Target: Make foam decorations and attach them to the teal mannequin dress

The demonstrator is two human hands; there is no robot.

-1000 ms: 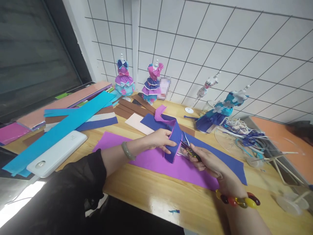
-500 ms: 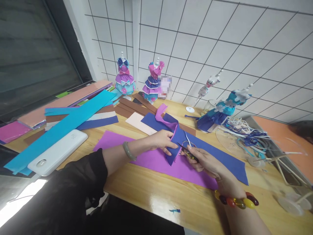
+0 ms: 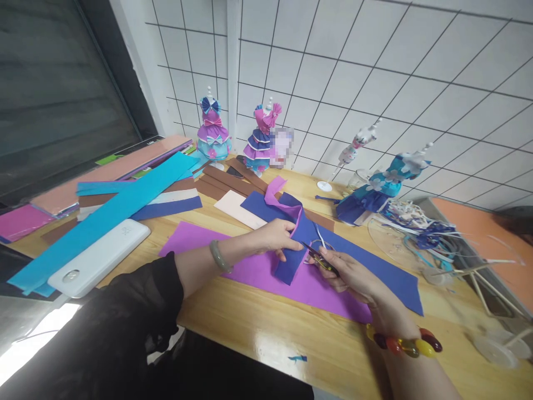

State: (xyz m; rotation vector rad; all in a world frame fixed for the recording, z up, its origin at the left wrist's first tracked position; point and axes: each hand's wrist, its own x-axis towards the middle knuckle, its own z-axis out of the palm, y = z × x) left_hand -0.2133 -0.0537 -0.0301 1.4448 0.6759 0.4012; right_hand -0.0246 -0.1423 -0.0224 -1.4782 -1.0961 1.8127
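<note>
lower end of blue strip (image 3: 289, 266) shifted l vs earlier, prob. giving scissors (image 3: 320, 261) a clearer edge; strip's over purple sheet (image 3: 258, 278), l hand (image 3: 277, 236) grip pinched on it, r hand (image 3: 343, 269) clamped on scissors.

Wooden table (image 3: 225, 314) bears a purple sheet (image 3: 258, 284), a blue sheet (image 3: 375, 266) partly overlapping it, a pale strip (image 3: 235, 207), brown strips (image 3: 219, 182), a white power bank (image 3: 100, 258), a blue scrap (image 3: 297, 358) near the front edge and, by my count, four dress forms (image 3: 213, 145) along the back.
</note>
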